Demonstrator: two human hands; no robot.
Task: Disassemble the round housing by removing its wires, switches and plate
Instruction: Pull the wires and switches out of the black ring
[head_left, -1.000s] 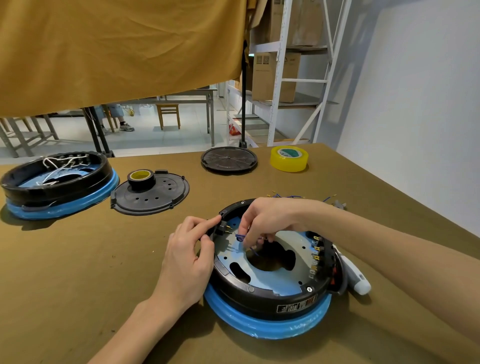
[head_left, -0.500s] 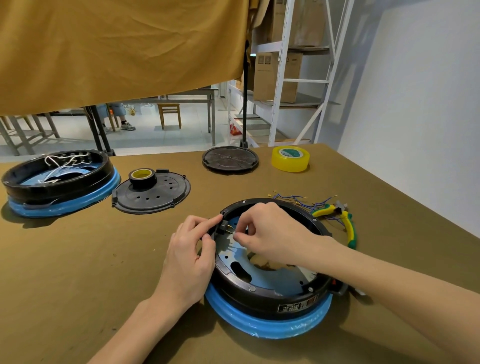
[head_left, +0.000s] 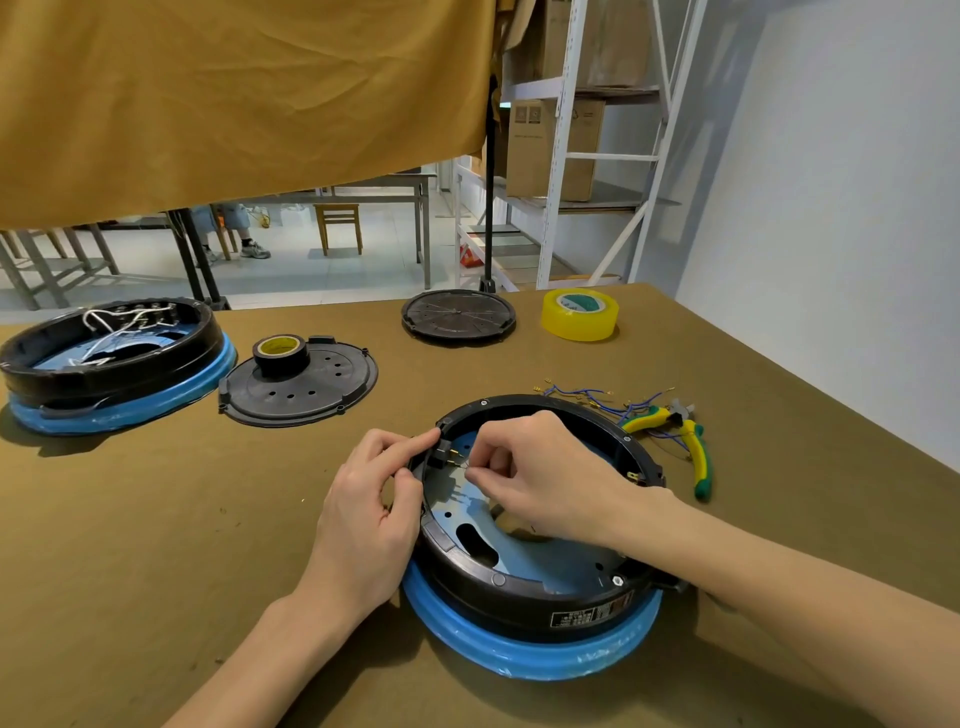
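We are in a small workshop or assembly room: beyond our hands, the olive-covered workbench (head_left: 156, 519) carries a second housing (head_left: 104, 364) with loose white wires, two black cover plates (head_left: 298, 387), tape rolls (head_left: 579, 314) and, just right of the unit we hold, yellow-handled pliers (head_left: 685, 441) beside cut blue wires (head_left: 587, 395). Farther back stand a white metal rack (head_left: 566, 156) stacked with cardboard boxes (head_left: 550, 150), plain tables, a wooden stool (head_left: 338, 226) and a hanging mustard cloth (head_left: 234, 93).
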